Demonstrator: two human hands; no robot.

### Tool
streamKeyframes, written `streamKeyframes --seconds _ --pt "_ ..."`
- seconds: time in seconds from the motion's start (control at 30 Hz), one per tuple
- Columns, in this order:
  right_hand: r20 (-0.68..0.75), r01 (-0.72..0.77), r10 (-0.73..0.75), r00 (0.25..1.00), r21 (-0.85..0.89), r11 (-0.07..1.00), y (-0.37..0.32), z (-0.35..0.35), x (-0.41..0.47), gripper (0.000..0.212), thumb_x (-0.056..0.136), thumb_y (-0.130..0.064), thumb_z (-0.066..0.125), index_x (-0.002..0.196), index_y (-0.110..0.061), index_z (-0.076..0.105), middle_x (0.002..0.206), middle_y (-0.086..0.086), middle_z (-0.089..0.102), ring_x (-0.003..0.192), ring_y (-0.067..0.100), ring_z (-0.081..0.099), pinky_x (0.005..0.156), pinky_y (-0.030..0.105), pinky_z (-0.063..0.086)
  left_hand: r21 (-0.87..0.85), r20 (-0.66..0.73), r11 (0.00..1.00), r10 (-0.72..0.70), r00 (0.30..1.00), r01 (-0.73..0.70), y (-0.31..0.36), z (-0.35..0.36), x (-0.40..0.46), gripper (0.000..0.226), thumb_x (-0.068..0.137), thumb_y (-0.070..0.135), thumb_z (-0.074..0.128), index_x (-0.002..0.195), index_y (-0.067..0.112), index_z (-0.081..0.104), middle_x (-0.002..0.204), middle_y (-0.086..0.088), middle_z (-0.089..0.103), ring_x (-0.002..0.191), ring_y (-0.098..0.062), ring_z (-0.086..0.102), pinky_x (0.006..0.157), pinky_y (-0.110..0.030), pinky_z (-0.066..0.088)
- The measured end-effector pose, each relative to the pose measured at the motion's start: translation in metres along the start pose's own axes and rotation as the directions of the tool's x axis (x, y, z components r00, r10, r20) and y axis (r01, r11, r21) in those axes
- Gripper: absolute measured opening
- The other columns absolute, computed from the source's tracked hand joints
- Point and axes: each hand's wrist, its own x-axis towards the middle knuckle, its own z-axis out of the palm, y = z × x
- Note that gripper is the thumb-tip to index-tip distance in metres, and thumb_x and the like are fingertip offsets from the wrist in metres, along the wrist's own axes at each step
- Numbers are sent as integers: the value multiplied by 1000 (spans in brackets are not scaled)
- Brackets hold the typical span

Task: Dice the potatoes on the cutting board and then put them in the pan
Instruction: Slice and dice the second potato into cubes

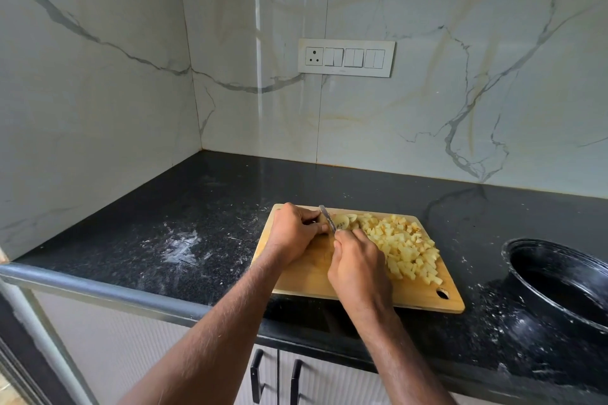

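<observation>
Head view, nearest first: two black cabinet handles (275, 376) sit below the front edge of the black granite worktop (184, 240). Both bare forearms reach in from the bottom edge. Right hand (358, 265) is over the front-middle of the wooden cutting board (424, 297), fingers curled tight round a knife handle, which the hand hides. Knife blade (328, 219) runs away from it toward the board's far edge, steel, tilted slightly left. Left hand (292, 233) is over the board's left part, fingers bent and bunched together right against the left side of the blade; whatever they pin down is hidden, cannot tell.

Board lies near the worktop's front edge, its hanging hole at the near right corner. Just right of the blade, near the far edge: a few uncut potato slices (343, 222), pale yellow. Right of those, a heap of diced potato (404, 248) covers the board's right half, spreading from the far edge toward the near right corner.

Black pan (559, 283) stands on the worktop well right of the board, cut by the frame's right edge; no potato seen inside. White powdery smears (182, 246) mark the worktop left of the board, and flecks surround the pan.

Beyond: veined marble-look backsplash (460, 92) meeting at a corner far left, white switch plate (346, 57) with a socket mounted on it.
</observation>
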Motion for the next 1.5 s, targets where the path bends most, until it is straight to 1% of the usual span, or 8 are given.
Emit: streamKeyframes --seconds 0.17,0.3,0.4,0.8,0.93,1.13,1.37,1.5 --pt "12 -6 6 1000 -14 1000 -5 3 -1 19 93 -9 63 110 -11 71 100 3 68 74 17 65 53 25 53 -2 -7 1000 4 1000 -4 2 -1 -2 17 81 16 83 98 17 80 67 30 59 75 3 57 63 -4 43" --pt "28 -6 6 1000 -15 1000 -5 2 0 21 95 -11 60 113 -11 70 104 3 67 78 17 64 58 27 55 3 -8 1000 15 1000 -15 2 -1 -2 19 82 15 82 101 16 80 85 28 64 76 5 59 63 -1 43" --pt "37 -5 5 999 -13 1000 -5 1 2 22 97 -13 57 116 -12 69 108 3 68 83 16 65 60 24 52 -8 -8 1000 12 1000 -12 1 -1 -2 16 82 14 82 98 16 81 78 31 62 77 3 59 65 -2 44" --pt "102 -16 22 995 -58 998 -9 1 10 26 98 -12 53 122 -16 63 115 1 64 91 18 63 67 27 53 9 -30 1000 11 999 -11 -1 2 -1 27 84 13 80 111 10 76 99 1 77 81 2 61 67 0 43" --pt "125 -20 28 992 -62 998 -12 5 16 26 97 -13 56 123 -16 62 115 2 65 94 18 63 72 32 58 24 -28 999 23 999 -22 -4 2 0 26 85 12 79 111 11 76 97 5 75 70 11 52 63 2 40" --pt "173 -17 33 984 -94 995 -16 6 24 32 96 -15 59 129 -16 61 122 3 65 102 20 63 80 34 59 48 -38 998 46 998 -44 -3 0 -2 15 86 10 76 100 9 80 89 0 77 77 -3 60 72 -16 50" --pt "195 39 -13 981 -129 991 -21 3 25 31 97 -9 54 127 -14 60 121 5 64 100 21 63 84 35 56 83 -63 994 81 995 -76 -4 1 -4 22 87 10 74 109 8 78 103 -3 77 84 4 60 69 4 39" --pt "196 20 5 981 -124 992 -19 3 26 30 96 -10 56 124 -16 63 117 4 66 98 21 63 81 36 57 106 -49 989 113 992 -107 -5 1 -5 10 87 14 74 91 9 81 82 2 77 67 7 52 66 -10 46"
